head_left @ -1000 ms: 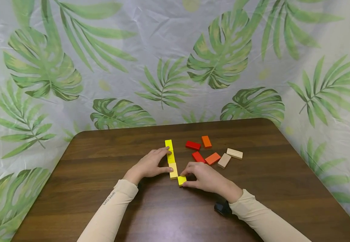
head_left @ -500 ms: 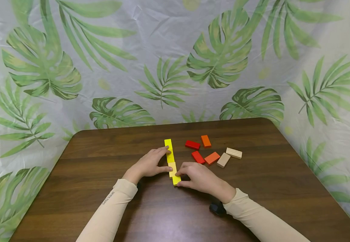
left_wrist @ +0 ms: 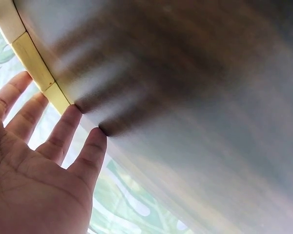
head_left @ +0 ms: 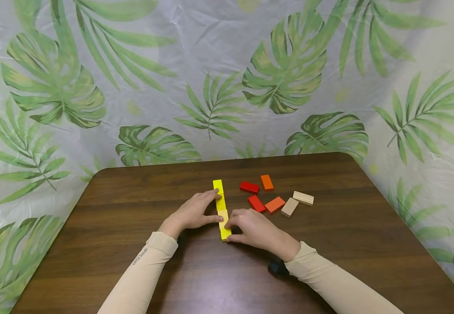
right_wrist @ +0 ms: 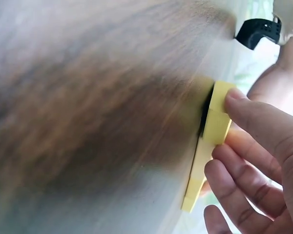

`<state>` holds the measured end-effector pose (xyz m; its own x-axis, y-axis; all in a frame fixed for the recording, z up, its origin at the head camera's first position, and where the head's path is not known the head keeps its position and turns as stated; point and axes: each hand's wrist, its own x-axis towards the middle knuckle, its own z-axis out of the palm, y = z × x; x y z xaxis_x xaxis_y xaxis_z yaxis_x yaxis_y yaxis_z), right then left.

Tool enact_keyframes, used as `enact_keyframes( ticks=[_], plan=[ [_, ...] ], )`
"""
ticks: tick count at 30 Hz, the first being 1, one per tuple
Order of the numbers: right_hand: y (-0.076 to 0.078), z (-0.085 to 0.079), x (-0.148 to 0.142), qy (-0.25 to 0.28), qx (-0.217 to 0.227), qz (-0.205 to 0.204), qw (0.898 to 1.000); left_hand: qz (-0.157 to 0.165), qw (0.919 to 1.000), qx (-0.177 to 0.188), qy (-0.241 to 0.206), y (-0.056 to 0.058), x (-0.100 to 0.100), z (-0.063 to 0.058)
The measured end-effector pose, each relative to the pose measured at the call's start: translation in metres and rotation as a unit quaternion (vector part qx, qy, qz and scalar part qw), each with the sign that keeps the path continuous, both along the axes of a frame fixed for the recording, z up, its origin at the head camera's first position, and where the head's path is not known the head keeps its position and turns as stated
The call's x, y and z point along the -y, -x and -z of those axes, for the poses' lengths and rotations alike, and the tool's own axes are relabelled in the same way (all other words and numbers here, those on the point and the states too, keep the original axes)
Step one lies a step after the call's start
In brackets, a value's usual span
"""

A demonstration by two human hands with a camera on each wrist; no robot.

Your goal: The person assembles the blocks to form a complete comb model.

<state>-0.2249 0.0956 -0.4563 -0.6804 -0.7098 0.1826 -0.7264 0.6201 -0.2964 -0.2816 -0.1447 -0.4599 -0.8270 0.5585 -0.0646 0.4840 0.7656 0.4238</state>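
Note:
A straight row of blocks lies on the table in the head view: a far yellow block (head_left: 217, 184), a second yellow block (head_left: 220, 204), a pale yellow block (head_left: 222, 214) and a near yellow block (head_left: 224, 234). My right hand (head_left: 259, 229) pinches the near yellow block (right_wrist: 217, 126) between thumb and fingers, at the end of the row. Spread along the row's left side, my left hand (head_left: 192, 212) touches the yellow blocks with its fingers and the pale one with its thumb. Its fingers (left_wrist: 63, 131) look nearly straight in the left wrist view.
Right of the row lie two red blocks (head_left: 249, 187), two orange blocks (head_left: 275, 205), a plain wooden block (head_left: 290, 207) and a ridged wooden block (head_left: 303, 198). The brown table (head_left: 132, 183) meets a leaf-print cloth (head_left: 211, 87) behind.
My right hand has slid the near yellow block leftward, from right of the row's end to in line with it. The left hand has stayed in place.

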Motion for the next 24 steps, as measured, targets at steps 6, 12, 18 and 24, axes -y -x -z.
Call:
enact_keyframes(
  ticks=[6,12,18,24],
  plan=[
    [0.0004,-0.0003,0.0047,0.003,0.008,0.000,1.000,-0.002,1.0000,0.001,-0.001,-0.0011,0.0015,0.0006],
    [-0.0009,0.0014,0.0065,0.010,0.046,0.015,0.999,-0.005,0.9999,0.008,0.003,-0.0018,0.0017,0.0041],
    [-0.0006,0.0024,0.0062,0.023,0.066,0.012,0.997,-0.004,1.0000,0.007,0.003,-0.0018,0.0012,0.0046],
    [0.0009,0.0001,0.0044,0.028,0.068,0.011,0.997,0.001,1.0000,0.004,-0.003,-0.0005,-0.0002,0.0007]
  ],
)
